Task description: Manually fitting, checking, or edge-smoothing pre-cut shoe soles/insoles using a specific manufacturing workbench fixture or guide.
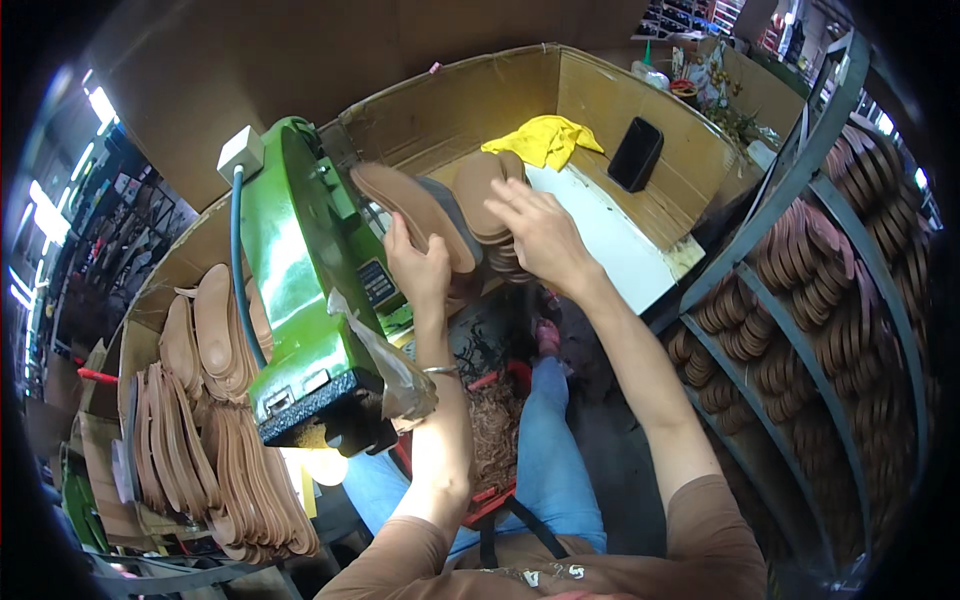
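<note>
A brown shoe sole (412,208) stands tilted beside the green machine, and my left hand (420,265) is closed on its lower part, thumb up. My right hand (543,235) is just to the right, its fingers stretched out at the edge of a small stack of brown soles (480,200). Whether those fingertips touch the stack I cannot tell. The green machine (295,240) rises left of my left hand, with a blue-green cable (240,270) along its side. A clear plastic bag (385,370) hangs from the machine by my left forearm.
Many soles lie piled (190,440) on the left. A metal rack (760,300) filled with soles stands on the right. Cardboard walls (470,90) enclose the bench, which carries a yellow cloth (545,142), a black phone-like object (636,153) and a white board (600,235). Brown shavings (492,440) fill a red container below.
</note>
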`<state>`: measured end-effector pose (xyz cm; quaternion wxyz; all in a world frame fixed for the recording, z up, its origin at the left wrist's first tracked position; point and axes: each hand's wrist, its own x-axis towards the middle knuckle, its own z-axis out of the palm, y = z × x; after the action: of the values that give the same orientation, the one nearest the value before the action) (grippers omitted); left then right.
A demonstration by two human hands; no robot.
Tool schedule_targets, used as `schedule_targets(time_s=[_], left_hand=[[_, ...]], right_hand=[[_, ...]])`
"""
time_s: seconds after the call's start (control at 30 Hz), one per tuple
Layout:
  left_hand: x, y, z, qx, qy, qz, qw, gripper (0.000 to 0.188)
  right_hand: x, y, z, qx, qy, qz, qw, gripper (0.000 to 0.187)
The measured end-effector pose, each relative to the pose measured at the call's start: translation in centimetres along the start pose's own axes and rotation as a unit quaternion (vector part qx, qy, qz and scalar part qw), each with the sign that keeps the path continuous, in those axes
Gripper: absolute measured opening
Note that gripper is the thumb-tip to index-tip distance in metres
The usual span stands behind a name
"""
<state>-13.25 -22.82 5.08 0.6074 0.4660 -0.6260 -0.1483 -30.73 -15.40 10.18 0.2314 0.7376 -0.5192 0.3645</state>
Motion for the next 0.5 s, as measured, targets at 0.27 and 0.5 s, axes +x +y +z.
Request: schedule_targets(time_s=[0.27, 0.5], left_hand=[[-0.6, -3.2, 1.4, -0.125, 0.002, -0.169, 0.978, 0.044], [-8.1, 0.0, -8.4, -0.077, -0.050, -0.232, 0.968, 0.036]], right_hand=[[0.7, 0.7, 1.3, -0.109, -0.159, -0.152, 0.969, 0.007], [-1.2, -4.4, -2.1, -0.001, -0.110, -0.082, 0.990, 0.033]])
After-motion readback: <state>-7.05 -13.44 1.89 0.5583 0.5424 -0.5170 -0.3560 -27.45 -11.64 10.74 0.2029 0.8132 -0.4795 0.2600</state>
